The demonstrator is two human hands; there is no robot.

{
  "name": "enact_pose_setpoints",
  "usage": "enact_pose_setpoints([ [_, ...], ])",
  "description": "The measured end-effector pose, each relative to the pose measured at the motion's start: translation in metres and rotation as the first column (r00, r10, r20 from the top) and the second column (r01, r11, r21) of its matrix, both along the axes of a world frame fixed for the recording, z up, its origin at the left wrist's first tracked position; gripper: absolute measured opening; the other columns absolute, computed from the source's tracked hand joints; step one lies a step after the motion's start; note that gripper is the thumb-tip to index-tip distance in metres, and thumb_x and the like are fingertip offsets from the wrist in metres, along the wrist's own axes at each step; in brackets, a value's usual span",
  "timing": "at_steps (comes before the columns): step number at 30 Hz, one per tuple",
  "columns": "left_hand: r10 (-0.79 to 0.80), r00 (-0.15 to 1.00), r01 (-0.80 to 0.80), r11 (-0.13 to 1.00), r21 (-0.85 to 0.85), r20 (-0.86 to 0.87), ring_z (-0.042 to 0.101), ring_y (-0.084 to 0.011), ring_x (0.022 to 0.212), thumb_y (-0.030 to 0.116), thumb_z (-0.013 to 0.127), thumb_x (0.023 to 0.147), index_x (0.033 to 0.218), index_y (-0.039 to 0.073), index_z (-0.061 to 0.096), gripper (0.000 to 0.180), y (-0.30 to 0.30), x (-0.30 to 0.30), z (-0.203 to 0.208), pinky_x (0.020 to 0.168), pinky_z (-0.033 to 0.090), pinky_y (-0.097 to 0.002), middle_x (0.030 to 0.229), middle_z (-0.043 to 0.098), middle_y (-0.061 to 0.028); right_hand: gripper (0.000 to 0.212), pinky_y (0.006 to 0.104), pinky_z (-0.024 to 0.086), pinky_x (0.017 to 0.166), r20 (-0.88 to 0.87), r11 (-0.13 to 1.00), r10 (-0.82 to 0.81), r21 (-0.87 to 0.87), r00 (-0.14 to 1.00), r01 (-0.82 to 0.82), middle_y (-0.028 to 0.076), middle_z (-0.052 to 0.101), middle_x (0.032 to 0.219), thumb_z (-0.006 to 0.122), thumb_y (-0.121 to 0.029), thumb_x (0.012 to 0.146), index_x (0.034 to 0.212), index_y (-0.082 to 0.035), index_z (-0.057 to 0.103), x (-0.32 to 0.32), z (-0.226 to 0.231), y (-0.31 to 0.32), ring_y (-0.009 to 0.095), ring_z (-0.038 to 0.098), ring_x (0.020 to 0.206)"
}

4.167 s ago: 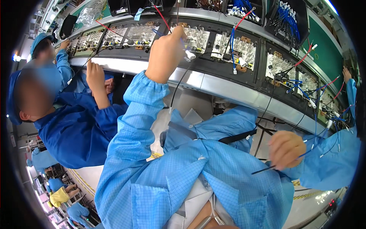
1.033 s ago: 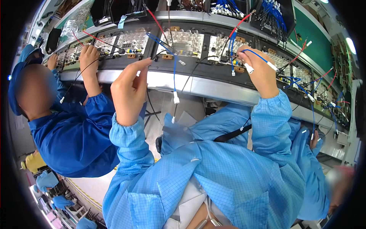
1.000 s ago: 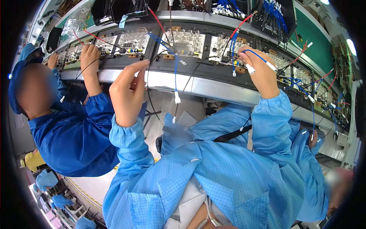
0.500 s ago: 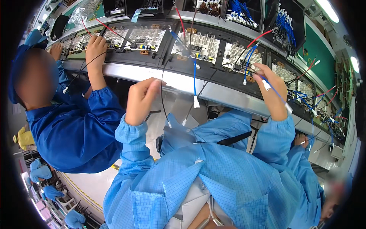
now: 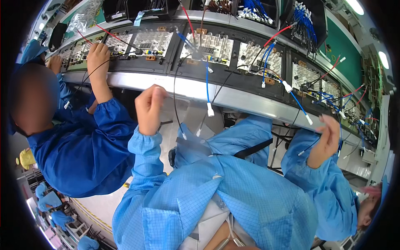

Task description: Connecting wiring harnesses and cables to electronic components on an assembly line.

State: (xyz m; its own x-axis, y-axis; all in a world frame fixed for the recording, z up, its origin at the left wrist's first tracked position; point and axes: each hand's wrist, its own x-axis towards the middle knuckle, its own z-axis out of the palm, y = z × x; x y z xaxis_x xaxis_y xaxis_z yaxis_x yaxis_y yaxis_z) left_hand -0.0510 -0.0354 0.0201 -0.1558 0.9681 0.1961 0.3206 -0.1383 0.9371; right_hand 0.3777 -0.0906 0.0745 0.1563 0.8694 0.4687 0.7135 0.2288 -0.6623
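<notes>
My left hand (image 5: pixel 149 110) is raised at the front rail of the bench, its fingers curled in and thumb up; no object shows in it. Just right of it, a black wire (image 5: pixel 175 98) hangs down from a circuit board (image 5: pixel 208 48) with clear upright parts and a small display. My right hand (image 5: pixel 326 141) is off to the right, below the rail, fingers apart and holding nothing visible. Left of its fingertips hangs a blue wire (image 5: pixel 297 101), ending in a white connector (image 5: pixel 308 120). Another blue wire with a white plug (image 5: pixel 210 110) dangles over the rail between my hands.
Similar boards (image 5: pixel 260 60) sit in black trays along the metal rail (image 5: pixel 250 102). Behind them stand black bins of blue wires (image 5: pixel 303 18). At my left a person in dark blue (image 5: pixel 79 150) reaches over the boards; another person (image 5: pixel 337 208) is close on my right.
My right hand has left the blue wire by the board and moved right and down. The wire now hangs free over the rail. My left hand has stayed nearly in place.
</notes>
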Motion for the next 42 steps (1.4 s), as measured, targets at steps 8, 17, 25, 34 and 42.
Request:
enact_pose_setpoints([
  [8, 0.088, 0.993, -0.069, 0.974, 0.217, -0.080, 0.034, -0.0034, 0.057, 0.022, 0.047, 0.098, 0.075, 0.001, 0.057, 0.032, 0.055, -0.001, -0.008, 0.050, 0.025, -0.0216, 0.059, 0.040, 0.0032, 0.004, 0.0319, 0.047, 0.052, 0.241, 0.257, 0.886, 0.455, 0.396, -0.852, 0.003, 0.062, 0.072, 0.062, -0.017, 0.071, 0.071, -0.014, 0.065, -0.093, -0.024, 0.000, 0.019, 0.059, 0.062],
  [17, 0.185, 0.957, -0.154, 0.977, 0.150, -0.223, 0.038, -0.0085, 0.051, 0.018, 0.057, 0.092, 0.075, -0.001, 0.056, 0.026, 0.065, 0.000, -0.023, 0.046, 0.034, -0.0307, 0.053, 0.047, -0.0087, 0.023, 0.0372, 0.047, 0.085, -0.577, -0.433, 0.726, 0.043, -0.376, -0.901, 0.012, 0.063, 0.103, 0.048, -0.017, 0.093, 0.100, -0.004, 0.065, -0.266, -0.020, -0.018, 0.030, 0.060, 0.094],
  [25, 0.060, 0.985, -0.042, 0.993, 0.114, -0.164, 0.040, -0.0094, 0.049, 0.021, 0.056, 0.091, 0.072, 0.001, 0.056, 0.028, 0.037, 0.026, -0.018, 0.046, 0.038, -0.0306, 0.052, 0.047, -0.0060, 0.033, 0.0396, 0.045, 0.089, -0.463, -0.930, 0.355, -0.086, -0.812, -0.357, 0.019, 0.064, 0.108, 0.051, -0.024, 0.088, 0.110, -0.004, 0.064, -0.312, 0.034, -0.067, 0.033, 0.059, 0.101],
  [34, -0.008, 0.985, 0.028, 0.993, 0.112, -0.171, 0.044, -0.0071, 0.048, 0.022, 0.053, 0.093, 0.071, 0.000, 0.056, 0.031, 0.040, 0.038, -0.017, 0.046, 0.035, -0.0263, 0.053, 0.049, -0.0035, 0.048, 0.0426, 0.033, 0.105, -0.273, -0.927, 0.367, -0.024, -0.889, -0.376, 0.023, 0.047, 0.133, 0.045, -0.030, 0.090, 0.127, 0.001, 0.050, -0.334, 0.008, -0.120, 0.037, 0.045, 0.122],
  [42, -0.013, 0.986, 0.028, 0.996, 0.087, -0.165, 0.041, -0.0077, 0.047, 0.022, 0.053, 0.092, 0.072, 0.001, 0.057, 0.030, 0.037, 0.035, -0.018, 0.046, 0.034, -0.0267, 0.051, 0.046, -0.0032, 0.043, 0.0451, 0.040, 0.096, -0.280, -0.984, 0.176, -0.080, -0.944, -0.160, 0.026, 0.053, 0.121, 0.050, -0.031, 0.089, 0.116, 0.003, 0.054, -0.329, 0.007, -0.118, 0.040, 0.051, 0.112],
])
